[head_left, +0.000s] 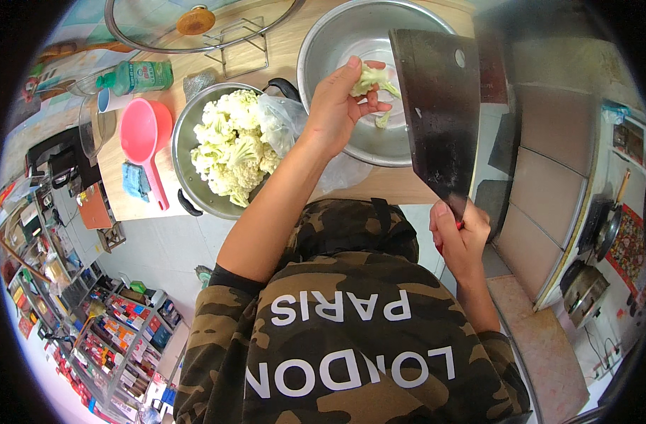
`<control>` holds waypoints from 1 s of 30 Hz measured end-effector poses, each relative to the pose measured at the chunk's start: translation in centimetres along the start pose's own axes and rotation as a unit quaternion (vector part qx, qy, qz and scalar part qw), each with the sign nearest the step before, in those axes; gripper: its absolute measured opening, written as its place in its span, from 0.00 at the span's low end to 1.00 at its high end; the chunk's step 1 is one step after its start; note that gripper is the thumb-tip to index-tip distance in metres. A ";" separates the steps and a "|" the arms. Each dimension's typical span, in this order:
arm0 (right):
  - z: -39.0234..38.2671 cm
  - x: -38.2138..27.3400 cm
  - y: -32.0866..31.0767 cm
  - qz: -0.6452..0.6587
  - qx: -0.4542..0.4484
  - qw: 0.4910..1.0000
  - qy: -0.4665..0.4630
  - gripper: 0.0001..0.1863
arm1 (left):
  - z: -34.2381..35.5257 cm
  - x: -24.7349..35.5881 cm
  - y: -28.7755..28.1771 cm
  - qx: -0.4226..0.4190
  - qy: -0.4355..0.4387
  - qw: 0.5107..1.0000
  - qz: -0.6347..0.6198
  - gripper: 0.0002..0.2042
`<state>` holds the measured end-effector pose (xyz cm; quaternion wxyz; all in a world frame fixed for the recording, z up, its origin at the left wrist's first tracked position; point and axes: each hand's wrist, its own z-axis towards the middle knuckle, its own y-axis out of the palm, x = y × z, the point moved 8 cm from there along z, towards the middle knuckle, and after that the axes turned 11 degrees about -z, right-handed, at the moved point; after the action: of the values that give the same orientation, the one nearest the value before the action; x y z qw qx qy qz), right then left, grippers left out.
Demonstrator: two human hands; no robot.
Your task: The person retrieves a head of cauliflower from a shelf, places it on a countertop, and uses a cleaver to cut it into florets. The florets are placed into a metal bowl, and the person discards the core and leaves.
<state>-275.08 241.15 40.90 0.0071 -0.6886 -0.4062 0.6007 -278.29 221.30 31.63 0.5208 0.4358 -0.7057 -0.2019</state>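
Observation:
Over a wide metal basin (pixel 309 53), my left hand (pixel 340 102) pinches a pale cauliflower floret (pixel 369 79). A small cauliflower piece (pixel 383 120) shows just below my fingers, and I cannot tell whether it hangs from the floret or lies in the basin. My right hand (pixel 462 237) is wrapped round the handle of a large dark cleaver (pixel 439 113). Its broad blade points away from me and hides the basin's right side. Left of the basin, a steel pan (pixel 185 166) is heaped with cauliflower florets (pixel 231 145). A clear plastic bag (pixel 282 124) lies against the pan's right side.
Left of the pan are a pink ladle-like scoop (pixel 145 134), a blue cloth (pixel 135 181) and a green bottle (pixel 143 76). A glass lid (pixel 196 21) and a wire rack (pixel 241 46) stand at the table's back. A tiled counter side (pixel 549 169) is at right.

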 end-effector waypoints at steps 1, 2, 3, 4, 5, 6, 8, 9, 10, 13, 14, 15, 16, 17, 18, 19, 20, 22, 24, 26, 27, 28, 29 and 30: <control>-0.1 0.2 0.0 0.019 -0.003 1.000 0.012 0.10 | -0.1 0.1 0.1 0.000 0.005 1.000 0.002 0.21; -0.3 0.4 0.1 0.037 -0.006 0.999 0.025 0.10 | -0.1 0.3 0.2 0.001 0.012 1.000 0.003 0.22; -0.4 0.5 0.1 0.056 -0.009 0.998 0.037 0.10 | -0.2 0.4 0.4 0.002 0.018 1.000 0.004 0.22; -0.5 0.5 0.2 0.063 -0.012 0.997 0.036 0.10 | -0.3 0.5 0.5 0.000 0.024 1.000 0.007 0.22; -0.6 0.5 0.3 0.070 -0.015 0.997 0.035 0.09 | -0.3 0.6 0.6 -0.002 0.029 1.000 0.011 0.22; -0.6 0.5 0.3 0.077 -0.019 0.996 0.034 0.09 | -0.4 0.6 0.6 0.005 0.032 0.999 0.014 0.22; -0.7 0.4 0.3 0.066 -0.022 0.997 0.035 0.09 | -0.4 0.6 0.7 0.000 0.032 0.999 0.026 0.22; -0.7 0.4 0.4 0.061 -0.024 0.997 0.035 0.09 | -0.4 0.6 0.7 0.000 0.034 0.999 0.033 0.22; -0.8 0.3 0.4 0.060 -0.024 0.997 0.032 0.09 | -0.5 0.6 0.6 0.006 0.033 0.999 0.042 0.22; -0.8 0.1 0.3 0.053 -0.017 0.998 0.028 0.06 | -0.5 0.7 0.4 0.007 0.035 0.997 0.067 0.23; -0.9 0.1 0.3 0.047 -0.011 0.998 0.031 0.09 | -0.4 0.7 0.4 0.002 0.033 0.997 0.071 0.23; -0.9 0.0 0.3 0.044 -0.009 0.998 0.033 0.15 | -0.3 0.6 0.1 0.011 0.027 0.997 0.077 0.24; -0.9 0.1 0.3 0.041 -0.005 0.998 0.037 0.15 | -0.3 0.6 0.3 0.001 0.032 0.996 0.079 0.24; -1.0 0.1 0.3 0.040 -0.005 0.998 0.039 0.15 | -0.3 0.6 0.3 0.004 0.034 0.996 0.082 0.24; -1.0 0.1 0.4 0.039 -0.007 0.998 0.046 0.15 | -0.2 0.5 0.2 0.006 0.035 0.996 0.085 0.24; -1.0 0.0 0.3 0.042 -0.004 0.998 0.041 0.14 | -0.3 0.4 0.2 0.007 0.032 0.995 0.097 0.24; -1.0 0.0 0.3 0.045 -0.002 0.998 0.040 0.14 | -0.4 0.2 0.3 0.009 0.028 0.994 0.110 0.25; -1.0 0.0 0.4 0.049 -0.003 0.998 0.038 0.13 | -0.5 0.1 0.4 0.006 0.042 0.992 0.122 0.25; -1.1 0.0 0.6 0.051 -0.007 0.998 0.041 0.12 | -0.6 0.3 0.7 -0.004 0.076 0.990 0.122 0.25; -1.0 0.0 0.7 0.062 -0.007 0.997 0.048 0.11 | -0.7 0.2 0.6 0.002 0.079 0.987 0.141 0.24; -1.0 0.1 0.8 0.068 -0.011 0.996 0.053 0.11 | -0.7 0.3 0.5 0.009 0.084 0.985 0.149 0.24; -1.0 0.1 1.0 0.076 -0.013 0.995 0.056 0.10 | -0.8 0.4 0.7 -0.001 0.095 0.981 0.167 0.24; -0.9 0.1 1.1 0.083 -0.018 0.995 0.059 0.10 | -0.9 0.4 0.9 -0.008 0.109 0.977 0.182 0.25; -0.9 0.1 1.3 0.089 -0.023 0.994 0.063 0.10 | -1.0 0.2 0.9 -0.004 0.104 0.974 0.202 0.25</control>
<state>-273.64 240.76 40.38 -0.0364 -0.7587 -0.3554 0.5448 -277.79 221.79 32.82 0.6230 0.3009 -0.7204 -0.0496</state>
